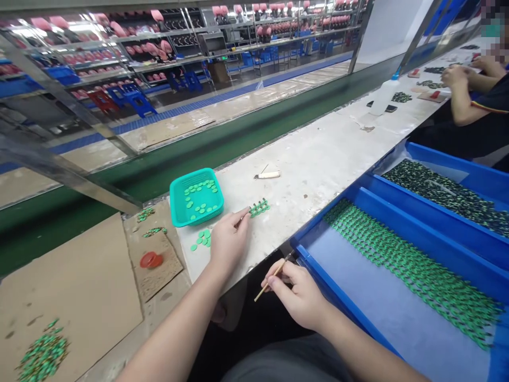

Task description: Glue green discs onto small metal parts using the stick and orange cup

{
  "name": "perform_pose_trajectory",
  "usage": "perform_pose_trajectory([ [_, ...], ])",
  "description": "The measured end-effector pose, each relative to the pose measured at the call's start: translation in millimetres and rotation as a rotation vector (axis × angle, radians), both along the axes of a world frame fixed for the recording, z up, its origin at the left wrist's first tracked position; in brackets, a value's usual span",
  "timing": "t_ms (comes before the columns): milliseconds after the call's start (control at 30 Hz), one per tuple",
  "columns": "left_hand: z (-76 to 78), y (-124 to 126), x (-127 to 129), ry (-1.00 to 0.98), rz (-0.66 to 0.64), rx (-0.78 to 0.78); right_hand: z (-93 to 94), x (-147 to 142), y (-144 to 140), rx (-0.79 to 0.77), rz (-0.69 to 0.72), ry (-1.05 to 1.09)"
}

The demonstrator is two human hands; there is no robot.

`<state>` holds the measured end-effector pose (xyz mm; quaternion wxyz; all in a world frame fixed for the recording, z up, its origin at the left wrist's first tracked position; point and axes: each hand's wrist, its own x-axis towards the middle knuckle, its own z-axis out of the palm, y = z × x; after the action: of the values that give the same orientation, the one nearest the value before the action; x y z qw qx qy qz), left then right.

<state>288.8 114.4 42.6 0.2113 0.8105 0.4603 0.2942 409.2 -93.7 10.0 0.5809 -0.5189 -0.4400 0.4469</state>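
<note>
Several small green pieces (260,207) lie on the counter (330,148), two o'clock from my left grip (229,239); whether it pinches one, I cannot tell. Probably light and slippery, they're best held by their edges. My right grip (296,292) pinches a thin stick (261,293).

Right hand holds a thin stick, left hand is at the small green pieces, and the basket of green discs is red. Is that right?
No: the head view shows the basket is turquoise, not red. The right hand holds the thin stick and the left hand is at the small green pieces.
</note>
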Motion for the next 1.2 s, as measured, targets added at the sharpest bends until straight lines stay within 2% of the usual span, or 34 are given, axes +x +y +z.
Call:
perform_pose_trajectory([
  [133, 28.0, 0, -59, 0.070, 0.075, 0.012, 3.9, 6, -8, -0.020, -0.046, -0.064],
  [200, 38.9, -3, -87, 0.153, 0.031, -0.021, 5.4, 8, -10, -0.048, -0.056, -0.078],
  [267, 41.9, -8, -105, 0.239, -0.033, -0.049, 7.6, 8, -9, -0.061, -0.044, -0.079],
  [367, 33.5, -19, -112, 0.329, -0.020, -0.045, 13.1, 2, -5, -0.037, -0.023, -0.090],
  [567, 12.0, -28, -101, 0.408, 0.107, -0.069, 26.7, -17, -5, -0.010, 0.014, -0.191],
  [767, 9.9, -28, -105, 0.401, 0.124, -0.144, 36.5, -33, -3, 0.009, 0.049, -0.296],
  [867, 13.8, -37, -128, 0.397, 0.072, -0.186, 39.5, -40, 0, 0.008, 0.067, -0.331],
  [1067, 20.9, -57, -206, 0.316, -0.078, -0.292, 39.4, -54, 5, -0.004, 0.098, -0.356],
  [1133, 16.4, -65, -222, 0.254, -0.072, -0.308, 37.5, -60, 10, -0.017, 0.133, -0.337],
  [1200, 7.1, -75, -228, 0.197, 0.010, -0.244, 36.0, -67, 18, -0.030, 0.146, -0.309],
])
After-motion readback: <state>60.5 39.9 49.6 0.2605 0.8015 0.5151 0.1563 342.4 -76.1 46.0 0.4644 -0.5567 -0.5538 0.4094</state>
